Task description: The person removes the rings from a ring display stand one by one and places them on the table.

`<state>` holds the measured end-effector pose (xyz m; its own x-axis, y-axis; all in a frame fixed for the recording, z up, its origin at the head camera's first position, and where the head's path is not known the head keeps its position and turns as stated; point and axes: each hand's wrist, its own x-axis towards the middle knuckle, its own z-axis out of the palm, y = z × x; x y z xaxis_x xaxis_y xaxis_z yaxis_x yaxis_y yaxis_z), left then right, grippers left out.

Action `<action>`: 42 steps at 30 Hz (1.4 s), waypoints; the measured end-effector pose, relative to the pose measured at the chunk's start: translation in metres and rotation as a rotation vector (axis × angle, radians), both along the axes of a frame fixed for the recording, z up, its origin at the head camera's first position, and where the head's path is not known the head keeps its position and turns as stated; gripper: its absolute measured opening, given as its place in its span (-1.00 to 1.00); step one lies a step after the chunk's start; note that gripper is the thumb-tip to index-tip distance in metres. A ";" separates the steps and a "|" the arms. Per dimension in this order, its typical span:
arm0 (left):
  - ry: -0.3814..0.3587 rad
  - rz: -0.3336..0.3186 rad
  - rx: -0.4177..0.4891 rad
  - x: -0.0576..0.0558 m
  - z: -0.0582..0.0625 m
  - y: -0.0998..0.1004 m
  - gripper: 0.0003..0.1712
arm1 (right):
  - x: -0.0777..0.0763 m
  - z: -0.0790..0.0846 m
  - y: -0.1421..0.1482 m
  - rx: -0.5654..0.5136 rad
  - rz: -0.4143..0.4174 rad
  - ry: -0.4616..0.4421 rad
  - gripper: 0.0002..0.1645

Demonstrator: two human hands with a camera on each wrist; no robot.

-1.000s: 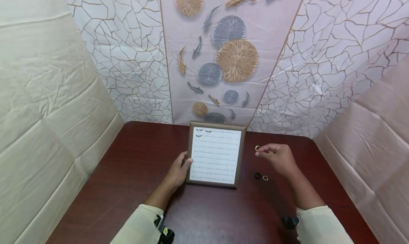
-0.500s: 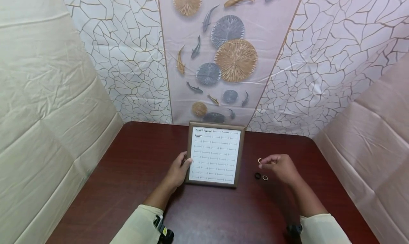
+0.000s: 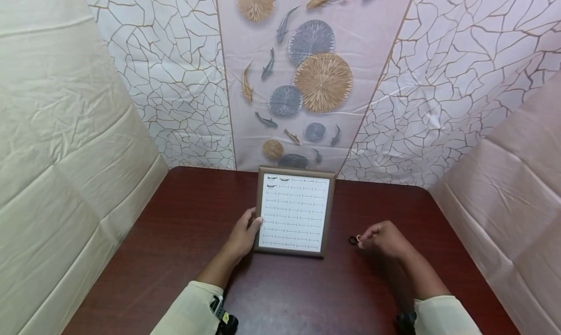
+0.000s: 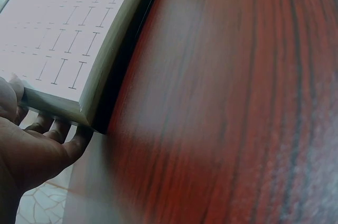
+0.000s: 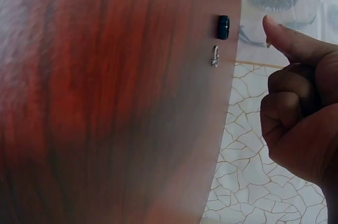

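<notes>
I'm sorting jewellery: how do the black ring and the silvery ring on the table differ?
Colour: the black ring is dark, while the silvery ring is pale and shiny.
Band: the black ring looks broad and even; the silvery ring looks narrower, with a bumpier outline.
Both rest on the table, near each other but apart.

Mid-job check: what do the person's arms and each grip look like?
The left sleeve and right sleeve are cream, ending on the forearms. A black left device with a yellow patch and a black right device sit at the cuffs. The left grip and right grip are ungloved.
</notes>
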<state>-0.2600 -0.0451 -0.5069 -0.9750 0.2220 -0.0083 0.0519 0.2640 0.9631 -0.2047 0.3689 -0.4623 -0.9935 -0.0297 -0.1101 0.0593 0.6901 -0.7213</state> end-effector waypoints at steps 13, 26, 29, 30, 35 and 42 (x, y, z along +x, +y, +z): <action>0.006 0.005 0.006 0.000 -0.001 0.000 -0.43 | 0.003 -0.007 0.009 0.051 0.045 -0.085 -0.84; 0.000 0.007 0.010 0.001 0.001 -0.001 -0.42 | 0.003 -0.016 0.009 0.062 0.053 -0.094 -0.83; -0.005 0.002 0.011 0.001 0.001 -0.001 -0.42 | 0.003 -0.016 0.008 0.078 0.042 -0.092 -0.83; -0.003 0.000 0.010 0.001 0.001 -0.001 -0.41 | 0.004 -0.016 0.008 0.084 0.040 -0.089 -0.83; -0.003 0.008 0.010 0.001 0.001 -0.001 -0.41 | 0.004 -0.013 0.008 0.087 0.030 -0.078 -0.84; -0.005 0.005 0.004 0.001 0.001 -0.001 -0.40 | 0.004 -0.006 0.006 0.063 0.039 -0.073 -0.85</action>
<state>-0.2589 -0.0457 -0.5058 -0.9760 0.2174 -0.0118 0.0462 0.2599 0.9645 -0.2008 0.3747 -0.4682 -0.9810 -0.0592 -0.1846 0.0818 0.7369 -0.6711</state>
